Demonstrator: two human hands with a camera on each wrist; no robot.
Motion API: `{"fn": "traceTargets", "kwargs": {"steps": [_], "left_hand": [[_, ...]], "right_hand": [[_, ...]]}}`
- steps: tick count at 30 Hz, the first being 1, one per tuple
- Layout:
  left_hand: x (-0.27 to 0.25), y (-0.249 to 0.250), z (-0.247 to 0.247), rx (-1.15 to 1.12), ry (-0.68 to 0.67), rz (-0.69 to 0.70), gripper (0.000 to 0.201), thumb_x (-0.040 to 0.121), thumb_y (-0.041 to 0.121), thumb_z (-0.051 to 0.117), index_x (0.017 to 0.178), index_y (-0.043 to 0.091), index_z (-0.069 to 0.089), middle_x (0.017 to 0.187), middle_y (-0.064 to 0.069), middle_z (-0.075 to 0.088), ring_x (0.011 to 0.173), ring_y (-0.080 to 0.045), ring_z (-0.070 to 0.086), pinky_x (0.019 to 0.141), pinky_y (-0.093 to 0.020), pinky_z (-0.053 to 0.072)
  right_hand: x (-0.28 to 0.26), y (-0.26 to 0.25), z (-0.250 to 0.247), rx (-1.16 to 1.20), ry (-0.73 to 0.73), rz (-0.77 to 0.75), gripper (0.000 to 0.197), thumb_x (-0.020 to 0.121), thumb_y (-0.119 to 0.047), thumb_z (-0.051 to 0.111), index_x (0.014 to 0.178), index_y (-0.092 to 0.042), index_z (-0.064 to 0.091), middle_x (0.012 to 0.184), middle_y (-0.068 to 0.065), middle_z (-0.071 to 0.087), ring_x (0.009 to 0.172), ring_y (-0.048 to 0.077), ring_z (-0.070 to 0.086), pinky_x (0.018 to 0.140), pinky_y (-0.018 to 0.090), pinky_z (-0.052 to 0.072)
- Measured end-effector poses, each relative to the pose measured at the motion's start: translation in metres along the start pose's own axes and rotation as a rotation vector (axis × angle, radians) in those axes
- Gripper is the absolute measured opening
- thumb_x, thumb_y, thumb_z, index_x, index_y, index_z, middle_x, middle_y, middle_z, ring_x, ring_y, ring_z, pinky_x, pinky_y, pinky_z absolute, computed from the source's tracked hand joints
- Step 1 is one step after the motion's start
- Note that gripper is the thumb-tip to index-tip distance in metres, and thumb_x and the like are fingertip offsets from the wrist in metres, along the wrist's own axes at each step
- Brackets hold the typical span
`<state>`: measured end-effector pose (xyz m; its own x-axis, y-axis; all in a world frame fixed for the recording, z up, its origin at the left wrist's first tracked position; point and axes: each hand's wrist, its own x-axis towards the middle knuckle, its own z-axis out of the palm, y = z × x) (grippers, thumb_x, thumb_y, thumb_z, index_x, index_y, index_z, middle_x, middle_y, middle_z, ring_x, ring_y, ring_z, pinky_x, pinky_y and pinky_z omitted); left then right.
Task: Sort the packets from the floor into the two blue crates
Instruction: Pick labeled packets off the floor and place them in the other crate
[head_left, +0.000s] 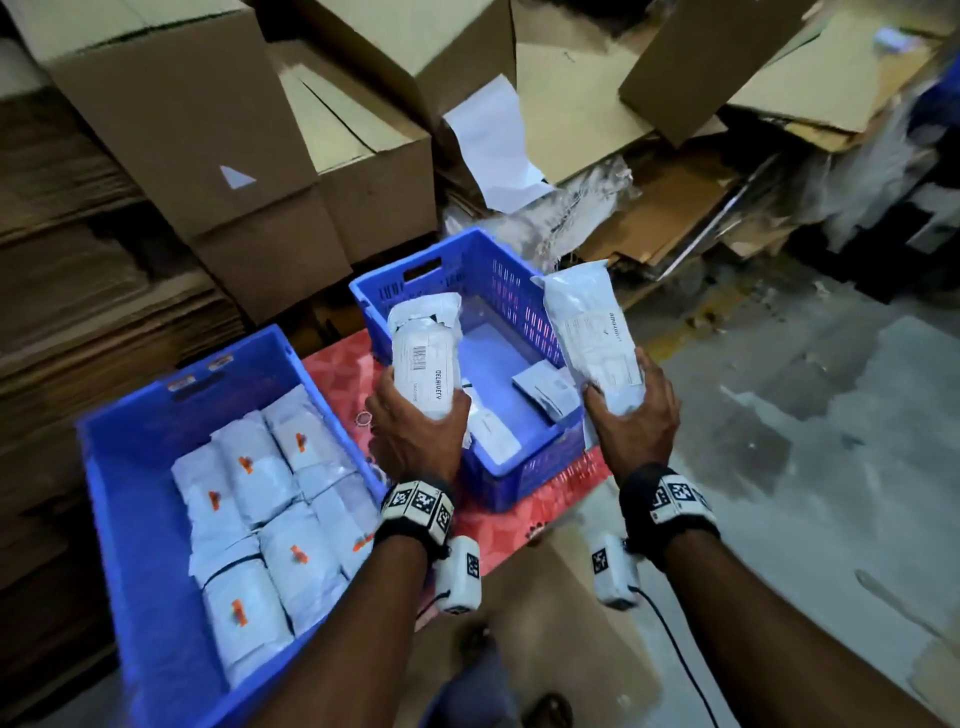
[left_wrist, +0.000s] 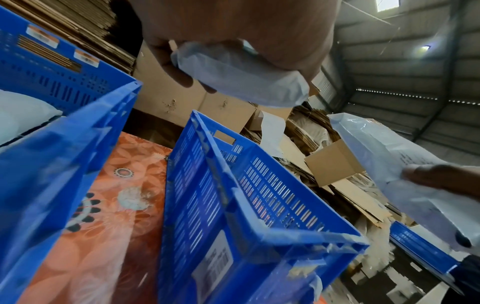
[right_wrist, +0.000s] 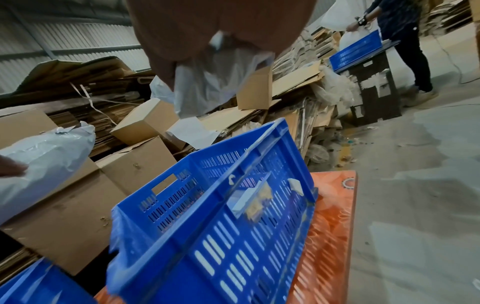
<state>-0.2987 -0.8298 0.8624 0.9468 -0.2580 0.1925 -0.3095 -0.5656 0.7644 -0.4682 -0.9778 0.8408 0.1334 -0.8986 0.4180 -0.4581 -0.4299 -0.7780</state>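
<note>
From the head camera, both hands are up over the small blue crate (head_left: 511, 332), each with a white packet. The left hand (head_left: 415, 431) has its grip clamped round the lower end of the Delhivery packet (head_left: 423, 353), held upright, barcode label facing us. The right hand (head_left: 634, 415) grips the bottom of the Amazon packet (head_left: 592, 338), tilted slightly left, thumb across the front. Below them, a few flat packets lie on the small crate's floor. To the left sits the large blue crate (head_left: 130, 467), packed with white packets bearing orange marks. Both crates stand on a red patterned mat (head_left: 343, 364), with cardboard boxes (head_left: 208, 130) stacked behind.

Over to the left wrist: the left hand (left_wrist: 233, 26) fills the top, fingers (left_wrist: 179, 67) curled round the Delhivery packet (left_wrist: 241, 76). The small blue crate (left_wrist: 259, 185) sits below, the large blue crate (left_wrist: 64, 133) at left, the red patterned mat (left_wrist: 116, 195) between. At right, the Amazon packet (left_wrist: 389, 160) with a thumb pressed on it.

Right wrist now: the right hand (right_wrist: 221, 30) is clamped on the Amazon packet (right_wrist: 207, 82), which hangs below the palm. The small blue crate (right_wrist: 221, 216) lies underneath, and the Delhivery packet (right_wrist: 44, 160) shows at left. Far back, another person (right_wrist: 405, 41) stands at a blue crate.
</note>
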Motion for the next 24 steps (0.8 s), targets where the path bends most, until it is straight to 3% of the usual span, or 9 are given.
{"fn": "traceTargets", "kwargs": {"steps": [4, 7, 10, 13, 15, 18, 22, 24], "left_hand": [[0.033, 0.017, 0.033, 0.088, 0.045, -0.051, 0.095, 0.064, 0.061, 0.066, 0.145, 0.024, 0.033, 0.132, -0.014, 0.052, 0.112, -0.040, 0.056, 0.092, -0.051, 0.042], [0.066, 0.030, 0.066, 0.126, 0.054, -0.075, 0.095, 0.064, 0.062, 0.065, 0.146, 0.026, 0.033, 0.131, -0.015, 0.052, 0.112, -0.040, 0.055, 0.093, -0.051, 0.039], [0.100, 0.043, 0.095, 0.142, 0.038, -0.142, 0.096, 0.064, 0.064, 0.065, 0.145, 0.024, 0.034, 0.130, -0.017, 0.052, 0.114, -0.040, 0.054, 0.094, -0.050, 0.036], [0.132, 0.057, 0.122, 0.168, 0.029, -0.172, 0.093, 0.066, 0.065, 0.065, 0.142, 0.019, 0.038, 0.131, -0.018, 0.052, 0.120, -0.040, 0.051, 0.098, -0.051, 0.033], [0.150, 0.061, 0.138, 0.187, 0.021, -0.186, 0.090, 0.067, 0.064, 0.065, 0.139, 0.017, 0.040, 0.131, -0.017, 0.052, 0.121, -0.038, 0.050, 0.099, -0.051, 0.031], [0.161, 0.060, 0.153, 0.241, -0.011, -0.242, 0.087, 0.069, 0.065, 0.063, 0.137, 0.015, 0.040, 0.132, -0.017, 0.050, 0.123, -0.037, 0.048, 0.101, -0.052, 0.029], [0.166, 0.046, 0.177, 0.279, -0.070, -0.344, 0.090, 0.072, 0.068, 0.061, 0.138, 0.012, 0.038, 0.134, -0.019, 0.050, 0.124, -0.038, 0.048, 0.102, -0.052, 0.028], [0.165, 0.037, 0.186, 0.289, -0.089, -0.390, 0.090, 0.073, 0.069, 0.060, 0.139, 0.012, 0.037, 0.135, -0.019, 0.049, 0.125, -0.038, 0.048, 0.103, -0.052, 0.028]], "right_hand": [[0.039, 0.003, 0.024, -0.006, -0.051, 0.021, 0.073, 0.071, -0.049, 0.071, 0.134, -0.018, 0.054, 0.120, 0.009, 0.062, 0.111, 0.035, 0.057, 0.094, 0.046, 0.047], [0.078, 0.006, 0.043, -0.017, -0.104, 0.010, 0.071, 0.070, -0.051, 0.072, 0.133, -0.023, 0.053, 0.121, 0.006, 0.063, 0.110, 0.031, 0.058, 0.092, 0.044, 0.049], [0.126, 0.009, 0.051, -0.017, -0.134, -0.003, 0.066, 0.071, -0.048, 0.075, 0.129, -0.025, 0.054, 0.122, 0.003, 0.063, 0.109, 0.027, 0.059, 0.089, 0.035, 0.049], [0.178, 0.011, 0.060, 0.025, -0.177, 0.021, 0.062, 0.074, -0.040, 0.079, 0.128, -0.024, 0.053, 0.124, 0.001, 0.062, 0.109, 0.019, 0.058, 0.083, 0.021, 0.041], [0.206, 0.016, 0.072, 0.070, -0.185, 0.040, 0.061, 0.075, -0.040, 0.079, 0.127, -0.021, 0.053, 0.123, 0.002, 0.063, 0.109, 0.017, 0.059, 0.084, 0.017, 0.040], [0.225, 0.020, 0.092, 0.066, -0.247, 0.036, 0.057, 0.075, -0.045, 0.077, 0.121, -0.022, 0.053, 0.116, 0.001, 0.064, 0.103, 0.016, 0.061, 0.083, 0.023, 0.046], [0.229, 0.024, 0.139, 0.019, -0.456, 0.012, 0.060, 0.075, -0.044, 0.077, 0.122, -0.016, 0.053, 0.117, 0.004, 0.063, 0.101, 0.018, 0.059, 0.082, 0.023, 0.044], [0.224, 0.026, 0.160, 0.005, -0.550, -0.002, 0.065, 0.073, -0.048, 0.075, 0.124, -0.014, 0.052, 0.118, 0.007, 0.062, 0.103, 0.022, 0.060, 0.087, 0.029, 0.048]]}}
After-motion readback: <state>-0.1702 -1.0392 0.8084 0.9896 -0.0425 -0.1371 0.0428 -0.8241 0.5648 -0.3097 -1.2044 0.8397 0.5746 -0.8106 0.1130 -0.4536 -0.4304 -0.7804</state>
